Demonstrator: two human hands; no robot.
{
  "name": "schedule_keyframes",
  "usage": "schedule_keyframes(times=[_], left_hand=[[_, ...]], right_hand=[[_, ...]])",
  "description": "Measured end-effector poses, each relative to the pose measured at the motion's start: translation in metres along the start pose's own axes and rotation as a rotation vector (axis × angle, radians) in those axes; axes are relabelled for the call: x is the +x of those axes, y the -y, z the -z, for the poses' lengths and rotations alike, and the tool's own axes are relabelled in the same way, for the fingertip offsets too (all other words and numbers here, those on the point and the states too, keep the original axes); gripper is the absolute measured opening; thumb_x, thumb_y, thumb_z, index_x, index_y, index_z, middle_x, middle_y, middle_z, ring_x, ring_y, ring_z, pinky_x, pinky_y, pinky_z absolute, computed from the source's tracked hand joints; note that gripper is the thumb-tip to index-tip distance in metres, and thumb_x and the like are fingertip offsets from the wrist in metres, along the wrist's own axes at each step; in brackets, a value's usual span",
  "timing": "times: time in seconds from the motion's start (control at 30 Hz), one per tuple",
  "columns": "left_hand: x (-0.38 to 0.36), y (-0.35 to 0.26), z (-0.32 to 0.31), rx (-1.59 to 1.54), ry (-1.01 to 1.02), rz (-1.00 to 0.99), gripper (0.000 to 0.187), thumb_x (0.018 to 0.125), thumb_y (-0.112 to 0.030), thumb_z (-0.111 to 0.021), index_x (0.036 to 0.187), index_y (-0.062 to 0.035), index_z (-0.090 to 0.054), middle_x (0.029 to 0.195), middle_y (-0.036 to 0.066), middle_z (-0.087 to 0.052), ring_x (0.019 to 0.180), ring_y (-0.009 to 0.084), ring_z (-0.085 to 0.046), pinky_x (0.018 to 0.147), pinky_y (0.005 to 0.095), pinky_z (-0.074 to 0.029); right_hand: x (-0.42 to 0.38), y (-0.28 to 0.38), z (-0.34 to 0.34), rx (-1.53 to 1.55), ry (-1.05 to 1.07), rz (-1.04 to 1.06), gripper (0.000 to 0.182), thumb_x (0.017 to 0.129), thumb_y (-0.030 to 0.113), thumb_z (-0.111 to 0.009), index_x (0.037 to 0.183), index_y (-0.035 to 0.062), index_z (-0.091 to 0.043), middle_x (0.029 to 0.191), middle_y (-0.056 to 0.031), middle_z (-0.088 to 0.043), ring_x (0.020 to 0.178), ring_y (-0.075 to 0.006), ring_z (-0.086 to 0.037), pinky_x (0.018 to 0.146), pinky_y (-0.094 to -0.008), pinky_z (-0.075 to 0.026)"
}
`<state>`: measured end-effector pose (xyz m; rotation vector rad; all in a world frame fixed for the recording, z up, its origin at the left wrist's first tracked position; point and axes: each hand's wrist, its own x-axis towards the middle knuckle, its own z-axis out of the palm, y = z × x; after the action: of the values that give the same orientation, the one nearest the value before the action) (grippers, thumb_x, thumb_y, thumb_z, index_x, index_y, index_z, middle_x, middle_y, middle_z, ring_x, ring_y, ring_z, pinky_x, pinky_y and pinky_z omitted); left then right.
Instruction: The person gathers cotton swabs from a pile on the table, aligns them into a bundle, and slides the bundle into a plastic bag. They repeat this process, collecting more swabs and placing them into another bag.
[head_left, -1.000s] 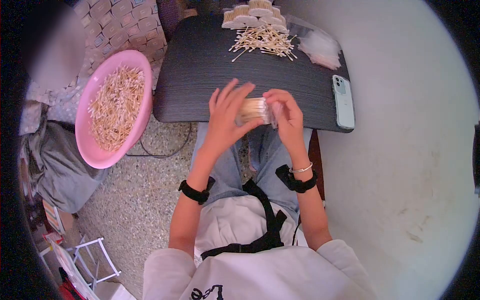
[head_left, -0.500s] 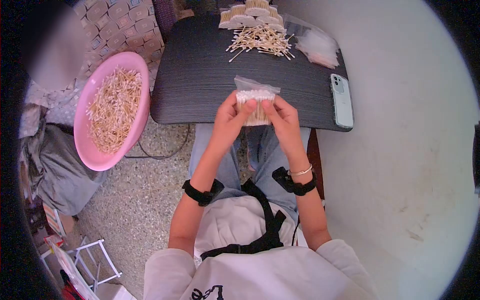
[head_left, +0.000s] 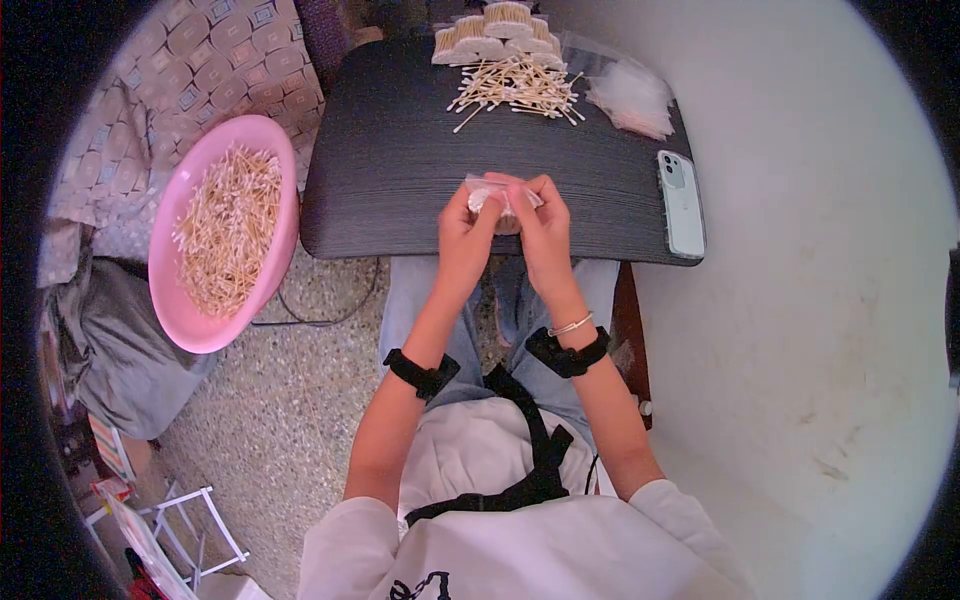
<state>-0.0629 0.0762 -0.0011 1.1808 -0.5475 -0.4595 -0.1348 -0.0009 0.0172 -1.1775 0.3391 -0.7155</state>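
Observation:
Between my two hands is a clear plastic bag of cotton swabs (head_left: 508, 222), held over the near edge of the dark table (head_left: 400, 170). My left hand (head_left: 464, 226) is closed on its left side, the thumb lying over the front. On the right side my right hand (head_left: 545, 228) grips it, with thumb and fingers up at the bag's top. White swab tips show below the bag's top edge; the fingers hide much of the rest. Farther back on the table lies a loose heap of cotton swabs (head_left: 515, 90).
Stacked bundles of swabs (head_left: 508, 22) stand at the table's far edge. Clear plastic bags (head_left: 632, 98) lie to their right, above a white phone (head_left: 682, 205). A pink basin (head_left: 165, 270) full of swabs is at the left. A pale wall (head_left: 800, 280) borders the right side.
Both hands have drawn closer together around the bag and tilted it, so less of its front shows. My right hand has shifted left, its fingers now at the bag's top.

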Motion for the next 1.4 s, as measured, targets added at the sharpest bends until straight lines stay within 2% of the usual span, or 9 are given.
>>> schedule_keyframes(times=[0.33,0.5,0.6,0.7,0.93,1.07,1.17,1.2,1.4], left_hand=[[0.015,0.001,-0.002,0.297,-0.077,-0.037,0.023,0.094,-0.022,-0.06,0.09,-0.0002,-0.064,0.065,0.005,-0.062,0.065,0.0043,-0.054,0.057,0.0283,-0.045],[0.028,-0.015,0.025,0.598,-0.063,-0.075,0.031,0.094,-0.031,-0.061,0.09,-0.0009,-0.064,0.064,0.015,-0.062,0.058,0.0207,-0.062,0.055,0.0351,-0.044],[0.043,-0.027,0.062,0.807,-0.022,-0.103,0.035,0.095,-0.035,-0.058,0.09,-0.0008,-0.065,0.067,0.019,-0.063,0.06,0.0328,-0.063,0.056,0.0395,-0.045],[0.057,-0.024,0.092,0.932,-0.065,-0.16,0.038,0.096,-0.036,-0.056,0.088,0.0001,-0.063,0.069,0.021,-0.063,0.062,0.0374,-0.061,0.059,0.0426,-0.045],[0.07,-0.003,0.123,0.819,-0.154,-0.17,0.038,0.097,-0.035,-0.053,0.087,0.0008,-0.061,0.072,0.02,-0.058,0.071,0.0357,-0.058,0.065,0.042,-0.044],[0.068,-0.005,0.122,0.847,-0.161,-0.255,0.035,0.098,-0.032,-0.052,0.085,-0.0005,-0.061,0.073,0.019,-0.058,0.073,0.0348,-0.057,0.066,0.0421,-0.043],[0.066,-0.011,0.119,0.832,-0.156,-0.281,0.035,0.098,-0.032,-0.052,0.084,-0.0009,-0.061,0.071,0.018,-0.057,0.071,0.0348,-0.056,0.065,0.042,-0.043],[0.066,-0.01,0.12,0.839,-0.161,-0.286,0.034,0.097,-0.031,-0.053,0.084,-0.0012,-0.061,0.071,0.018,-0.056,0.071,0.0339,-0.056,0.065,0.0413,-0.043],[0.067,-0.01,0.118,0.854,-0.188,-0.264,0.032,0.096,-0.031,-0.056,0.084,-0.0017,-0.063,0.07,0.017,-0.056,0.068,0.0322,-0.056,0.063,0.041,-0.043]], right_hand=[[0.015,-0.013,0.008,-0.146,-0.115,-0.068,0.021,0.098,0.022,-0.056,0.111,0.0056,-0.055,0.098,-0.0039,-0.062,0.091,-0.0092,-0.056,0.079,-0.0253,-0.046],[0.015,-0.006,0.017,-0.318,0.064,-0.013,0.041,0.094,0.021,-0.061,0.129,0.0051,-0.046,0.107,-0.0111,-0.063,0.097,-0.0168,-0.059,0.087,-0.0304,-0.046],[0.016,0.025,0.031,-1.019,0.243,0.262,0.059,0.085,0.018,-0.068,0.136,0.0048,-0.041,0.121,-0.019,-0.057,0.111,-0.0296,-0.055,0.098,-0.04,-0.043],[0.033,0.044,0.038,-1.258,0.283,0.306,0.07,0.077,0.016,-0.072,0.138,0.0043,-0.04,0.133,-0.0225,-0.048,0.123,-0.0392,-0.045,0.105,-0.0466,-0.037],[0.115,0.029,0.032,-1.809,0.162,0.475,0.078,0.069,0.013,-0.077,0.136,-0.0004,-0.042,0.14,-0.0191,-0.041,0.131,-0.0366,-0.039,0.106,-0.046,-0.038],[0.16,0.015,0.035,-1.973,0.247,0.259,0.083,0.066,0.011,-0.08,0.138,0.0028,-0.038,0.139,-0.0159,-0.044,0.133,-0.0372,-0.039,0.105,-0.0497,-0.041],[0.172,0.019,0.024,-1.978,0.157,0.012,0.077,0.068,0.01,-0.079,0.134,0.0017,-0.039,0.135,-0.0172,-0.046,0.124,-0.0389,-0.049,0.092,-0.0493,-0.051],[0.178,0.018,0.03,-1.974,0.201,0.06,0.073,0.069,0.009,-0.078,0.132,0.0004,-0.04,0.127,-0.019,-0.051,0.11,-0.0401,-0.058,0.081,-0.0479,-0.057],[0.192,0.003,0.05,-1.989,0.253,0.266,0.049,0.081,0.003,-0.062,0.126,-0.0007,-0.044,0.113,-0.0194,-0.057,0.098,-0.0399,-0.062,0.077,-0.0479,-0.056]])
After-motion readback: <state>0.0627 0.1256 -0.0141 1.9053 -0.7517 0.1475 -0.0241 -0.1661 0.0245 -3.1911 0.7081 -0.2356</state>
